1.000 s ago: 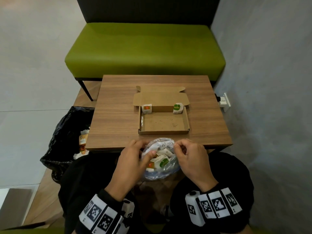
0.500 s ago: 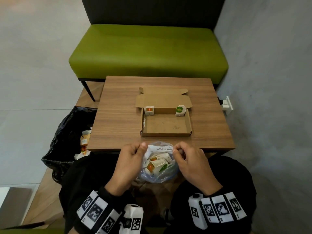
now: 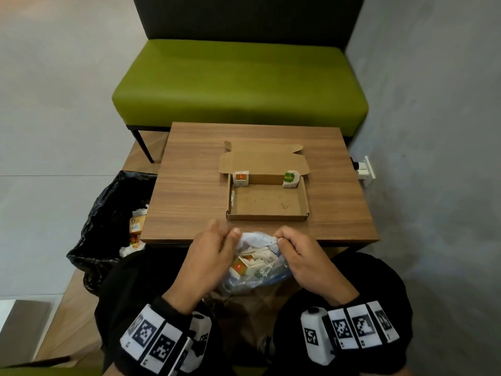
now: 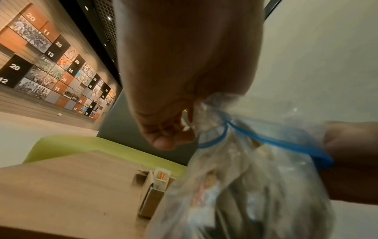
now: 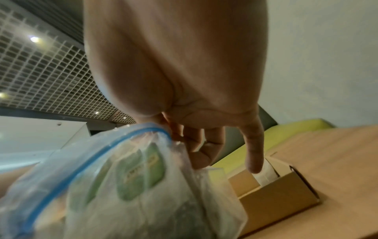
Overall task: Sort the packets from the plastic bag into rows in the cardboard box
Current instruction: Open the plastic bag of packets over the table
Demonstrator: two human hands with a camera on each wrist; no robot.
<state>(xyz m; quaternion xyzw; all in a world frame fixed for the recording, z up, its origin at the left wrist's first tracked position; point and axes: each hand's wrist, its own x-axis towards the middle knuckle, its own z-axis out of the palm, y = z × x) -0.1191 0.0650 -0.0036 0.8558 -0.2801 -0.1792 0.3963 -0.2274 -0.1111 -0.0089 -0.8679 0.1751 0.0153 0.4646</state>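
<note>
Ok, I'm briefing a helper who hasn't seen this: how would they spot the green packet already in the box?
Find the wooden table in front of the green bench; an open cardboard box lies on it. The green packet stands in the box's far right corner. The only other packet there, in the far left corner, is the orange packet.
</note>
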